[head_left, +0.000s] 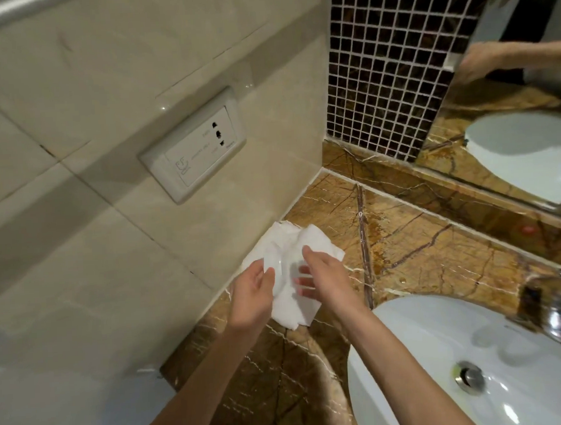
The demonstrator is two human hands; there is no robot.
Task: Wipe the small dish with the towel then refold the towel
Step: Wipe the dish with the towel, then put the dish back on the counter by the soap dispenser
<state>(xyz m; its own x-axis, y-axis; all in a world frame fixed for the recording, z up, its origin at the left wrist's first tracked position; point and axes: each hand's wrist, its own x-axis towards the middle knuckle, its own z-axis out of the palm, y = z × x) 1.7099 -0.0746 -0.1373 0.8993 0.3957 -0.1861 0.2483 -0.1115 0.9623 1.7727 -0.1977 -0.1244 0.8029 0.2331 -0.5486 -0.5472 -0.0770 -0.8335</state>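
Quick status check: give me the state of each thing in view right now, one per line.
towel: unfolded and crumpled, held over the counter in both hands
small dish: blurred, seems wrapped in the towel
left hand: gripping the towel's left side
right hand: fingers pressed on the towel
sink: empty, drain plug in place
faucet: no water running
wall socket: nothing plugged in

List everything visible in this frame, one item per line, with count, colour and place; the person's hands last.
towel: one, white, crumpled, at the counter's left edge by the wall
small dish: one, white or clear, blurred, held against the towel
counter: one, brown veined marble
sink: one, white, lower right
faucet: one, chrome, right edge
drain: one, metal, in the sink
wall socket: one, white, on beige tiles
mosaic tiles: dark, upper right
mirror: one, right
left hand: on dish
right hand: on towel
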